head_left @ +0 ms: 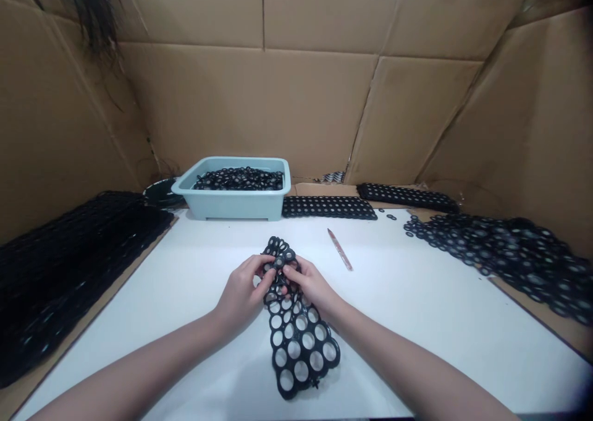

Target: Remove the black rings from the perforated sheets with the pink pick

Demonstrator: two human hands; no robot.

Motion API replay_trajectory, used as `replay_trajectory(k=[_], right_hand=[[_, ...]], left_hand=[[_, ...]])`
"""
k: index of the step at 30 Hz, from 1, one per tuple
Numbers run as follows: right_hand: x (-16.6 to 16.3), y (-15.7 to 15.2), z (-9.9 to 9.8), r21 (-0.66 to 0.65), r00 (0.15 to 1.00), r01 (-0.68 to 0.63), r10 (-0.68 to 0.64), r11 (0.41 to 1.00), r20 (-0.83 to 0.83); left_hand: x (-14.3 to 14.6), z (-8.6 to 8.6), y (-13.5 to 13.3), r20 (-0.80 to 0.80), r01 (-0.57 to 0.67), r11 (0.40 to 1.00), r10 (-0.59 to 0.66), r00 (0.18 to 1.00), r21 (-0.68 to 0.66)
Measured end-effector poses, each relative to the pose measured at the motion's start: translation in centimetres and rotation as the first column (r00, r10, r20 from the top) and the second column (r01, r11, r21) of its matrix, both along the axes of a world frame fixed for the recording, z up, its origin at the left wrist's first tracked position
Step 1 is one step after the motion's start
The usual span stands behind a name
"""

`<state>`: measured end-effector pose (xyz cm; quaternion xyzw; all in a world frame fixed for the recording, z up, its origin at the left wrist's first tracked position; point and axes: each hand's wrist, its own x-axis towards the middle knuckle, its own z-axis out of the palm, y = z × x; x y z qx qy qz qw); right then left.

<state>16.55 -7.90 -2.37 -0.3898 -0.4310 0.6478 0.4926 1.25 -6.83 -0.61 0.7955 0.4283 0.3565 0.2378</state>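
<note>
A black perforated plastic sheet [299, 347] with rows of round holes lies on the white table, its far end raised and bunched up. My left hand [243, 291] grips the sheet's left side near the top with its fingers. My right hand [308, 283] pinches the same bunched part from the other side, fingertips close to those of my left hand. Small pieces at the spot where my fingers meet are partly hidden. A slim copper-coloured pointed tool [340, 249] lies to the right of my hands, touching neither.
A pale blue plastic tub [231, 206] full of black rings stands at the back of the table. Black perforated strips [328, 208] lie beside it. A tall stack of black sheets [69, 272] sits at left, a loose heap [500, 260] at right. Cardboard lines the walls.
</note>
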Motion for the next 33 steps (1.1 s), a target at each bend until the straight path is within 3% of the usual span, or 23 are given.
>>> replay_trajectory(k=[5,9,11,16,20,24,27,29,31,33], right_hand=[[-0.2,0.0,-0.1,0.028,1.000,0.012,-0.013,1.000,0.026],[-0.2,0.0,0.0,0.046,0.999,0.025,-0.027,0.999,0.038],[-0.2,0.1,0.1,0.052,0.998,0.029,-0.032,0.998,0.057],[-0.4,0.2,0.2,0.037,0.997,0.048,-0.050,0.998,0.067],[-0.2,0.4,-0.3,-0.007,0.999,0.028,-0.028,1.000,0.021],[0.0,0.5,-0.5,-0.018,1.000,-0.007,0.007,1.000,0.022],[0.0,0.5,-0.6,-0.013,0.999,-0.024,0.025,1.000,0.022],[0.0,0.5,-0.7,-0.009,1.000,-0.023,0.023,1.000,0.008],[-0.1,0.7,-0.8,-0.018,1.000,-0.005,0.005,1.000,-0.005],[-0.2,0.8,-0.9,-0.030,1.000,0.018,-0.018,0.999,-0.016]], left_hand=[[0.0,0.1,0.0,0.047,-0.011,0.984,0.020,0.999,-0.180],[0.2,-0.2,0.6,0.211,0.080,0.939,-0.008,0.977,-0.333],[0.4,-0.3,0.9,0.306,0.150,0.887,-0.010,0.952,-0.436],[0.5,-0.2,1.5,0.518,0.364,0.685,0.022,0.855,-0.631],[0.0,0.5,2.0,0.518,0.413,0.565,0.030,0.855,-0.715],[-0.7,1.0,2.7,0.486,0.467,0.489,-0.096,0.869,-0.737],[-1.1,0.8,3.2,0.424,0.417,0.557,-0.125,0.897,-0.719],[-1.2,0.5,3.4,0.309,0.308,0.691,-0.128,0.942,-0.654],[-1.2,0.2,3.3,0.150,0.191,0.848,-0.132,0.980,-0.495],[-0.9,0.2,2.8,0.015,0.117,0.943,-0.118,0.993,-0.311]])
